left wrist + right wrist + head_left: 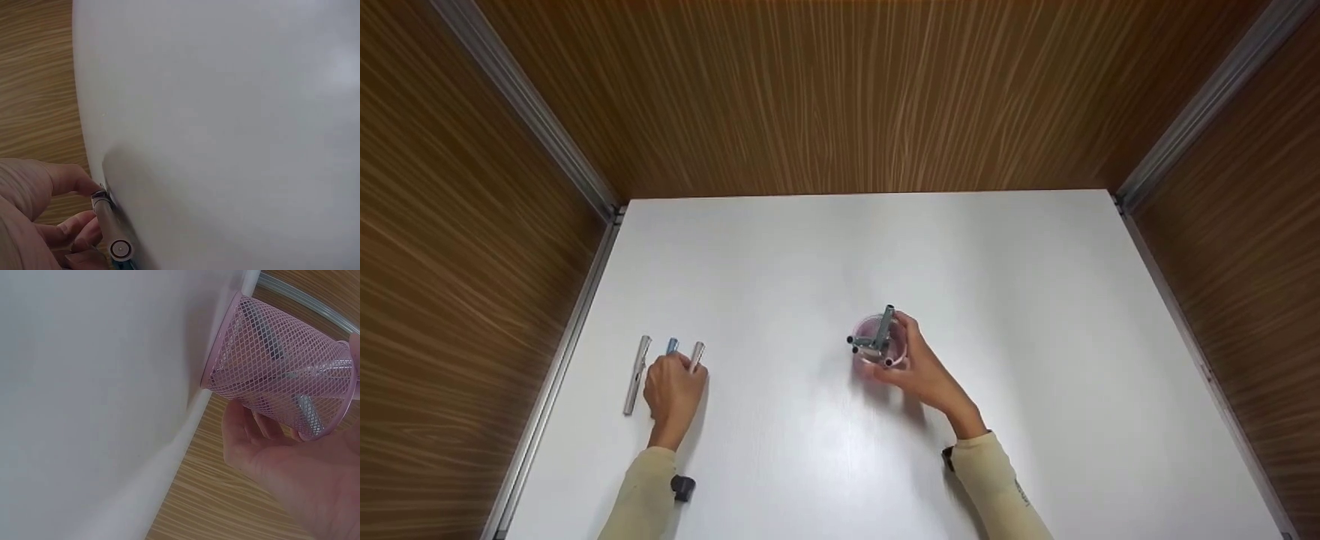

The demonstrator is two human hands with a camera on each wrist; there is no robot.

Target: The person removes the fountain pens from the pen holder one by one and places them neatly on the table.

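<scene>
In the head view my left hand is at the left of the table, fingers curled down on a silver pen. The left wrist view has thumb and fingers pinching this pen, its round end toward the camera. A blue pen pokes out beyond the same hand, mostly hidden by it. Another silver pen lies just left of the hand. My right hand grips a pink mesh pen holder around its side. Several grey-green pens lean inside the holder, ends above its rim.
The white table is bounded by wood-grain panels at the back and both sides. Metal rails run along the panel corners. Dark wrist devices show at both sleeves.
</scene>
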